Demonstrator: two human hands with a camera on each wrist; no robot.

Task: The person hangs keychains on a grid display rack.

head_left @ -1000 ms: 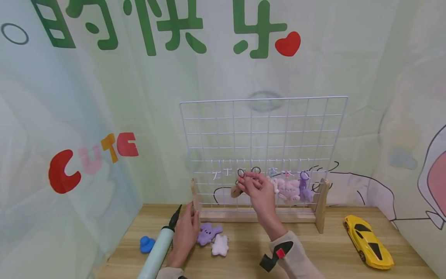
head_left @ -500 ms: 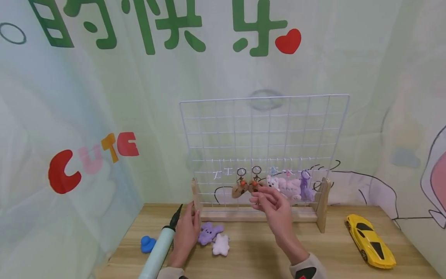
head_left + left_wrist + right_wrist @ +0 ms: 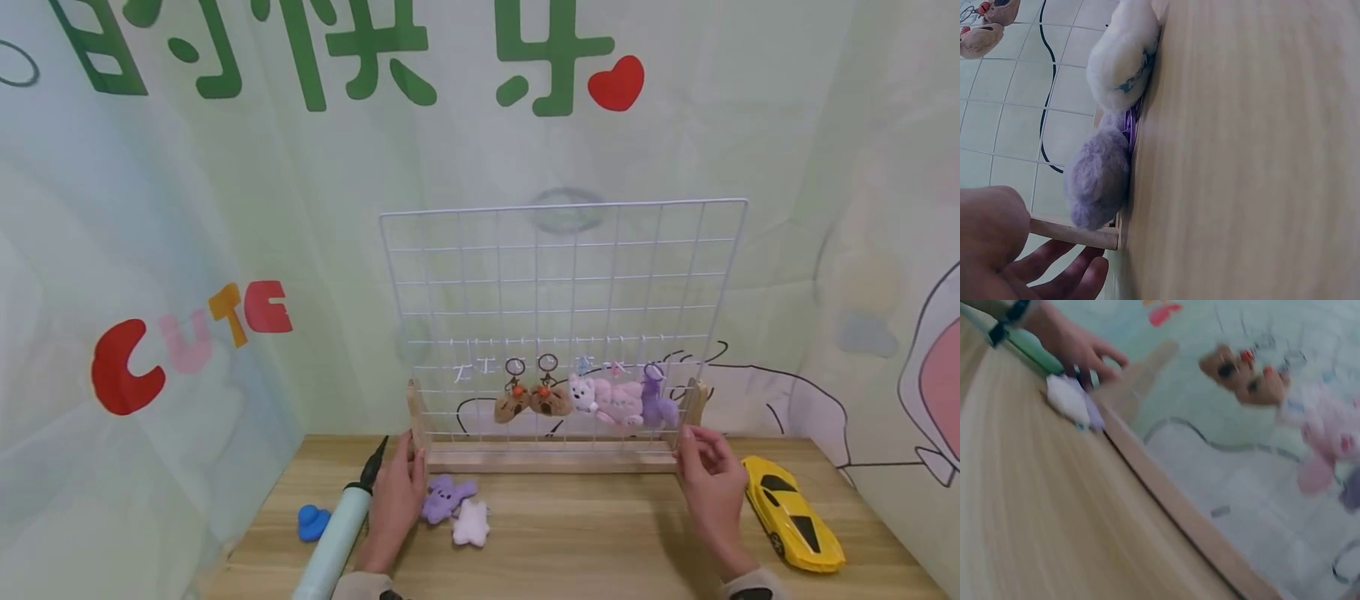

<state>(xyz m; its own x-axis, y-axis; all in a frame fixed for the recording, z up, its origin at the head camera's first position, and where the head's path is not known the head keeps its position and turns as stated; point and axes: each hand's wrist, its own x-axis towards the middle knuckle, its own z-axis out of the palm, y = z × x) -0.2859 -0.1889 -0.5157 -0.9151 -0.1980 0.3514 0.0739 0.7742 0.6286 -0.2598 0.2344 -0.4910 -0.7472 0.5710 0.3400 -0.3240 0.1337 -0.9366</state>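
A white wire grid display rack (image 3: 551,464) stands on wooden feet joined by a crossbar. My left hand (image 3: 395,496) grips its left wooden post, thumb on one side and fingers on the other in the left wrist view. At the right post, my right hand (image 3: 712,496) has bent fingers and thumb about the wood, partly hiding it. From the hooks hang two brown plush keychains (image 3: 512,406), a pink plush keychain (image 3: 621,403) and a purple one (image 3: 658,411). Beside the left hand lie a purple plush (image 3: 447,498) and a white plush (image 3: 1119,65).
A pale blue hand pump (image 3: 337,537) with a black nozzle lies left of the left hand. Farther left sits a blue toy duck (image 3: 312,523). A yellow toy car (image 3: 795,517) is at the right. A printed cloth backdrop (image 3: 337,208) rises behind the rack.
My right hand has left the brown keychain's ring and moved right and down to the rack's right post. Both brown keychains now hang in full view. The left hand has stayed at its post.
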